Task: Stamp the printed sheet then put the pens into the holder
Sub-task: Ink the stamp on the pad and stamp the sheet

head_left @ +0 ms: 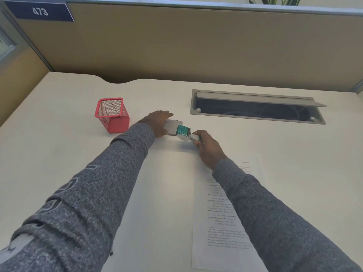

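Left hand [159,122] lies flat on ink pad [173,127], fingers together, holding it on desk [59,134]. Right hand [208,147] fingers clamp stamp [184,132] handle; stamp head touches pad edge. Sheet [218,222] near, under right sleeve. Red holder [112,114] left of pad.

Both arms in grey mottled sleeves reach forward toward twelve o'clock. The left hand [159,122] lies palm down, fingers extended flat toward one o'clock. The right hand [208,146], at its four o'clock, is curled in a closed grip, knuckles up.
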Demonstrator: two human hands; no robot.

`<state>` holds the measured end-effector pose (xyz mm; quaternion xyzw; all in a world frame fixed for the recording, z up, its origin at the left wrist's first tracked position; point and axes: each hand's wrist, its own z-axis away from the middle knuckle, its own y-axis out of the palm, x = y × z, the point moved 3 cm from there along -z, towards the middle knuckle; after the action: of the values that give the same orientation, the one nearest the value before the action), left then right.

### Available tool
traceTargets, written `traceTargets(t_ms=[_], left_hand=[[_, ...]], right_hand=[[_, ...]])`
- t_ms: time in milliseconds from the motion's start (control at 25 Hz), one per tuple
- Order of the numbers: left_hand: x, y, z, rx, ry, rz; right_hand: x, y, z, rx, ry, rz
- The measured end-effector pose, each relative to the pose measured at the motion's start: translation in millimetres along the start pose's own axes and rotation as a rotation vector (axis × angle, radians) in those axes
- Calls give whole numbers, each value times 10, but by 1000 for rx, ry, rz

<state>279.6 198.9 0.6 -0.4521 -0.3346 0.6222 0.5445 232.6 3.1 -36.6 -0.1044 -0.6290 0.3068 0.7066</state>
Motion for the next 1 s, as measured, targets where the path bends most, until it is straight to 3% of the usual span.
traceTargets(t_ms=[120,480,840,1000], left_hand=[[21,81,-121,85,20,-35],[170,92,-200,-31,30,116],[150,-32,-216,-168,118,229],[170,-94,-227,-240,128,225]], right_hand=[[-14,25,-5,43,-14,48],[-33,232,-103,156,-32,187],[58,59,-96,-11,-55,79],[70,48,-142,-10,-45,75]])
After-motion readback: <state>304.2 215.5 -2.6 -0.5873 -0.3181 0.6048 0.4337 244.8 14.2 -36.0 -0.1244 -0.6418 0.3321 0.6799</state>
